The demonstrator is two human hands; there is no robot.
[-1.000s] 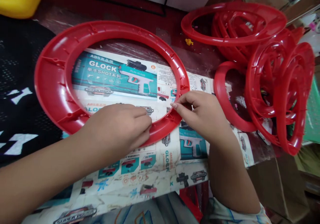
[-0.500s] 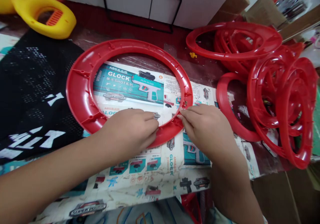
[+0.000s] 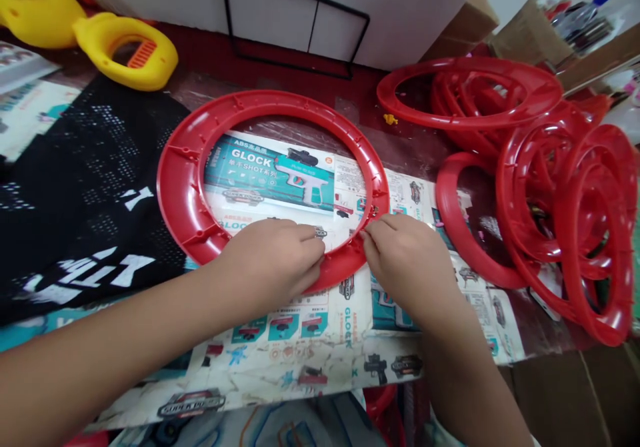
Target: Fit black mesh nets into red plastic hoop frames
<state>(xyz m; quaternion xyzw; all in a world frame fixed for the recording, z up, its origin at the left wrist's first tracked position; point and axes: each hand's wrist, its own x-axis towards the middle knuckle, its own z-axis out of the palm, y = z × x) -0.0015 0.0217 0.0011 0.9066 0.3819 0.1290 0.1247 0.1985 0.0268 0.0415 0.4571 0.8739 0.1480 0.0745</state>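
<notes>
A large red plastic ring lies hollow side up on printed cardboard, its channel crossed by small ribs and posts. My left hand is closed over the ring's near edge, with the fingertips hidden. Over the ring's right front part, my right hand is pinched, thumb and fingers pressed together at the channel. Whatever it holds is too small to make out. Just beyond those fingertips, a few tiny metallic-looking bits sit in the channel.
More red rings are heaped at the right. Black printed cloth lies to the left, with yellow plastic duck-like pieces behind it. A black wire frame stands against a white box at the back. A small yellow piece rests near the heap.
The whole view has shifted, so the things at the left appear farther right. Both hands keep their places at the ring; my right fingers have moved only slightly.
</notes>
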